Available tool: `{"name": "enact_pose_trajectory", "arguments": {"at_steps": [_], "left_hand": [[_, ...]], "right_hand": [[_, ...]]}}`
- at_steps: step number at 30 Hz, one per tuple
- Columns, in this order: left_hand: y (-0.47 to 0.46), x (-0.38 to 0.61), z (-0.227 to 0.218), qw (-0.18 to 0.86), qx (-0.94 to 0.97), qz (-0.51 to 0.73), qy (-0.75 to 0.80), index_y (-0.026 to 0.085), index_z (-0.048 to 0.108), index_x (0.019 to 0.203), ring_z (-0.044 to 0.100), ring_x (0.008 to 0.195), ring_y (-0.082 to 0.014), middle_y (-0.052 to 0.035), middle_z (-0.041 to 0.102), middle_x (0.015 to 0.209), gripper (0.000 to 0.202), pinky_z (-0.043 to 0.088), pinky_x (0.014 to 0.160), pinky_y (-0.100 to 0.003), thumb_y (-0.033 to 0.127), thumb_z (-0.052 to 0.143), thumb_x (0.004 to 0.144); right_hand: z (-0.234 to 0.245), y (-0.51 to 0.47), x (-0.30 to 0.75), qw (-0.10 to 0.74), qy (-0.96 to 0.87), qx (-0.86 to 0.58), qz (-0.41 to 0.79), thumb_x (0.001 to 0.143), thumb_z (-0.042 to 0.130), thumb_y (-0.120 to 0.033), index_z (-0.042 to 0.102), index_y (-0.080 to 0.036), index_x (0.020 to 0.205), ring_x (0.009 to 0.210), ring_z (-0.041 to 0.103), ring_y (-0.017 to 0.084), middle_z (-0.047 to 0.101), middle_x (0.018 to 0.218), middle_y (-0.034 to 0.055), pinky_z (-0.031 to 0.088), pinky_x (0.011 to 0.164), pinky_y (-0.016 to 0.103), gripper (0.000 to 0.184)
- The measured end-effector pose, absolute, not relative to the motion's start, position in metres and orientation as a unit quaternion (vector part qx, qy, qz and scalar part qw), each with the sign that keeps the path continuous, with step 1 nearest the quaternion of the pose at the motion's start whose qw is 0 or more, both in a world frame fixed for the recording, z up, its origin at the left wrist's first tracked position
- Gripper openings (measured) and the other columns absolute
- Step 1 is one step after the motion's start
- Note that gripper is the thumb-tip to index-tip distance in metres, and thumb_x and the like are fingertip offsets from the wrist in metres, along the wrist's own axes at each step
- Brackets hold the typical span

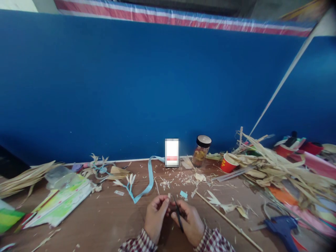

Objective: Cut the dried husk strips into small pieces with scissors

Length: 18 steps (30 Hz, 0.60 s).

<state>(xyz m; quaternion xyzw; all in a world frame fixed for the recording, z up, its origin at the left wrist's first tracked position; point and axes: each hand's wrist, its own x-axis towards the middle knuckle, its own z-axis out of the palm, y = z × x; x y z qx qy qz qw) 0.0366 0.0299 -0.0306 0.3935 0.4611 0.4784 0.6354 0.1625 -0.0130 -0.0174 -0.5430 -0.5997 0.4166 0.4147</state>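
Near the front middle of the table, my left hand (156, 213) pinches a small pale piece of dried husk (169, 195) between thumb and forefinger. Just beside it, my right hand (190, 219) grips a slim black pointed tool (178, 215), tip toward the piece; whether it is tweezers or scissors I cannot tell. Beyond both hands lie pale clippings (166, 183) and a small blue scrap (183, 194). To the left rests a blue-wrapped stem with pale husk petals (130, 185), touching a light blue ribbon (150, 175).
A thin stick (228, 221) and a blue glue gun (283, 225) lie at right. Farther back stand a black-lidded jar (201, 152), a red paper cup (228, 162) and piled dry husks (265, 171). At left are a green-white packet (65, 201) and a husk bundle (26, 176).
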Motion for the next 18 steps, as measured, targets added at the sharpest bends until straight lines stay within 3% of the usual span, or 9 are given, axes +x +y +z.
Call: {"name": "enact_pose_trajectory", "arguments": {"at_steps": [9, 18], "left_hand": [[0.029, 0.039, -0.032, 0.618, 0.406, 0.499, 0.452, 0.011, 0.06, 0.074, 0.048, 0.048, -0.0078, -0.0021, 0.06, 0.061, 0.027, 0.037, 0.046, -0.018, 0.036, 0.062, 0.065], [0.027, 0.041, -0.024, 0.623, 0.362, 0.528, 0.449, 0.013, 0.061, 0.072, 0.047, 0.046, -0.0067, 0.0026, 0.056, 0.055, 0.03, 0.036, 0.044, -0.017, 0.037, 0.069, 0.055]], "right_hand": [[-0.021, -0.012, 0.165, 0.443, -0.587, -0.518, 0.437, 0.078, 0.053, -0.032, 0.054, -0.017, 0.095, 0.049, 0.042, 0.009, 0.049, 0.059, -0.0038, 0.034, 0.044, 0.018, 0.022], [-0.029, -0.009, 0.166, 0.473, -0.549, -0.517, 0.455, 0.078, 0.051, -0.037, 0.043, -0.019, 0.101, 0.046, 0.046, 0.01, 0.048, 0.057, -0.0054, 0.038, 0.042, 0.02, 0.03]]}}
